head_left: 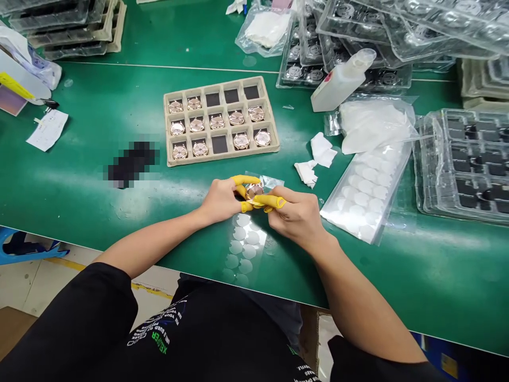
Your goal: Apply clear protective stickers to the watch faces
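Observation:
My left hand [220, 200], with yellow finger cots on its fingertips, grips a rose-gold watch case [255, 191] by its edge, dial facing up. Yellow cots also cover fingertips of my right hand [296, 215], whose fingers are pinched together against the watch's lower right side. A pale sliver shows at those fingertips, too small to name. Below both hands lies a clear sheet of round translucent stickers [244, 250]. Just beyond them, a beige compartment tray [222, 157] carries several similar watch cases; some of its compartments show only black pads.
To the right are crumpled white wipes [323, 150], a white squeeze bottle [338, 85], a bag of round white pieces [361, 193] and clear plastic trays [423, 175]. More trays [75, 34] are stacked at back left. A blurred dark object [133, 163] lies left of the watch tray.

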`<state>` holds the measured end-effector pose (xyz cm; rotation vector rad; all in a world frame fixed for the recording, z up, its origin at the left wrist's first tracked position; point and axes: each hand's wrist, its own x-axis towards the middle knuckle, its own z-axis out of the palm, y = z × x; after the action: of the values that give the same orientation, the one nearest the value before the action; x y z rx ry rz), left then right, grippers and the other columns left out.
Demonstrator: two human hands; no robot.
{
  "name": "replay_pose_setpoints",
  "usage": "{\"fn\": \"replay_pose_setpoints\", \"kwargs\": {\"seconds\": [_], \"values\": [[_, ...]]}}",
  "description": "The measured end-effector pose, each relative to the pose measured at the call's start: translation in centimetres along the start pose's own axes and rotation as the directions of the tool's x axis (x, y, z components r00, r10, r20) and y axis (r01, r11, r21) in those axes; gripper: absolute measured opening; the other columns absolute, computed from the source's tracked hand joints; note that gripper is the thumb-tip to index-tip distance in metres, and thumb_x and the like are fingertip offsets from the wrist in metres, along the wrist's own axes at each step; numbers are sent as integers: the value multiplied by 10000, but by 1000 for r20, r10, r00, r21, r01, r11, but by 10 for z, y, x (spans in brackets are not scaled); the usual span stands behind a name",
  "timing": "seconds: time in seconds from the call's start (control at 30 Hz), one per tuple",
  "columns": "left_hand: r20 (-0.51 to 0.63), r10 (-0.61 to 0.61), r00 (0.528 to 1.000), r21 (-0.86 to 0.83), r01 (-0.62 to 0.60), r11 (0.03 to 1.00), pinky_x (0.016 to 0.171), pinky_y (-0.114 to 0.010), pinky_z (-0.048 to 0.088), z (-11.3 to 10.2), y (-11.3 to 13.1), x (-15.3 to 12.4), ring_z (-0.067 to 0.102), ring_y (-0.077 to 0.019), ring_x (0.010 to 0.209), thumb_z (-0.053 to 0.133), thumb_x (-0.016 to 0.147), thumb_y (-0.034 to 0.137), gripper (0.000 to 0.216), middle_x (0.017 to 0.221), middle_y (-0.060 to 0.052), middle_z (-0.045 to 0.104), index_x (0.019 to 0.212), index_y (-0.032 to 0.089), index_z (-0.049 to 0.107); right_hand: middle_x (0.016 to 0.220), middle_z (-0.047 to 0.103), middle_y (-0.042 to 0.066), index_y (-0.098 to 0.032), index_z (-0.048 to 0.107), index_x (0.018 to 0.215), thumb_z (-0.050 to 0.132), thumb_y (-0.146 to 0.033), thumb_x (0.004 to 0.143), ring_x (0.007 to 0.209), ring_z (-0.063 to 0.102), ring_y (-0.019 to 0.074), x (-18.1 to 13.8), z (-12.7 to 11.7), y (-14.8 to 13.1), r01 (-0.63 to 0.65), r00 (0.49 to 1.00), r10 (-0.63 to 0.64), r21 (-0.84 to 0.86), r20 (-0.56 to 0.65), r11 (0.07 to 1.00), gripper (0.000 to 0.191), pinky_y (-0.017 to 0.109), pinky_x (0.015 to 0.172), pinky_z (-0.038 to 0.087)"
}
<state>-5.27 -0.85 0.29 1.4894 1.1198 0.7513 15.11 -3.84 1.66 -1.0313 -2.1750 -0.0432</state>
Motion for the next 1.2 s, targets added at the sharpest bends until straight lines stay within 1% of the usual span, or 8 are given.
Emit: {"fn": "replay_pose_setpoints", "kwargs": {"seconds": [0.13, 0.27, 0.63, 0.77, 0.87, 0.97, 1.1, 1.2], "values": [[10, 33, 999, 18, -33, 999, 749, -251, 586, -1, -1, 0, 682, -134, 725, 868, 692, 254, 567, 814, -6, 787, 1252, 200, 789, 743, 648, 2, -215, 708, 833, 528, -16, 753, 569, 530, 94, -2, 0, 4, -43, 998, 48, 109, -42, 993, 281, 230, 505, 357], [-8, 8, 1000, -22, -8, 1000, 731, -248, 585, 0, 0, 0, 673, -132, 705, 863, 695, 242, 550, 757, 5, 767, 1238, 193, 788, 787, 692, 14, -248, 752, 897, 542, -11, 739, 613, 593, 115, -5, 5, 7, -100, 986, 106, 51, -130, 994, 353, 242, 532, 422], [-20, -3, 1000, 22, 3, 1000, 695, -223, 555, 0, 1, -1, 657, -111, 676, 849, 667, 203, 563, 788, 1, 781, 1226, 183, 797, 677, 601, -12, -213, 687, 717, 550, -14, 736, 536, 381, 91, -2, 2, -6, -66, 998, 66, -50, 2, 997, 243, 280, 508, 211], [14, 29, 999, 46, -30, 999, 768, -241, 578, -2, 2, -2, 703, -133, 763, 867, 677, 237, 540, 857, -13, 800, 1212, 197, 804, 722, 592, 7, -203, 657, 706, 562, -69, 773, 561, 446, 98, 1, 2, 5, -124, 991, 113, 175, 76, 977, 177, 261, 504, 283], [9, -9, 1000, -46, 9, 999, 709, -228, 563, -1, 2, 0, 665, -114, 684, 867, 672, 237, 578, 769, 6, 763, 1241, 170, 783, 692, 561, 3, -219, 712, 805, 617, -147, 858, 574, 492, 121, 2, 0, 21, -209, 974, 226, 298, -22, 931, 130, 273, 523, 362], [-3, -25, 1000, -88, 25, 996, 705, -223, 563, 0, 1, 2, 629, -94, 634, 864, 663, 214, 595, 711, 27, 729, 1248, 160, 774, 714, 590, 15, -234, 725, 834, 641, -142, 845, 602, 531, 141, 0, -3, 29, -254, 940, 293, 220, -172, 942, 126, 293, 537, 409], [-4, -15, 1000, -80, 15, 997, 733, -229, 581, 0, 0, 3, 670, -109, 678, 871, 665, 206, 592, 773, 7, 764, 1247, 166, 775, 887, 727, 34, -260, 765, 913, 567, -63, 808, 716, 653, 149, -4, 1, 21, -196, 978, 204, 151, -39, 969, 298, 287, 611, 503], [-9, -10, 1000, -40, 9, 999, 757, -234, 596, 0, -1, 3, 700, -123, 718, 867, 665, 184, 586, 835, -9, 795, 1244, 174, 779, 907, 764, 17, -253, 777, 933, 548, -34, 792, 703, 661, 121, -2, 7, 10, -165, 986, 166, 71, -7, 984, 347, 247, 576, 461]]}}
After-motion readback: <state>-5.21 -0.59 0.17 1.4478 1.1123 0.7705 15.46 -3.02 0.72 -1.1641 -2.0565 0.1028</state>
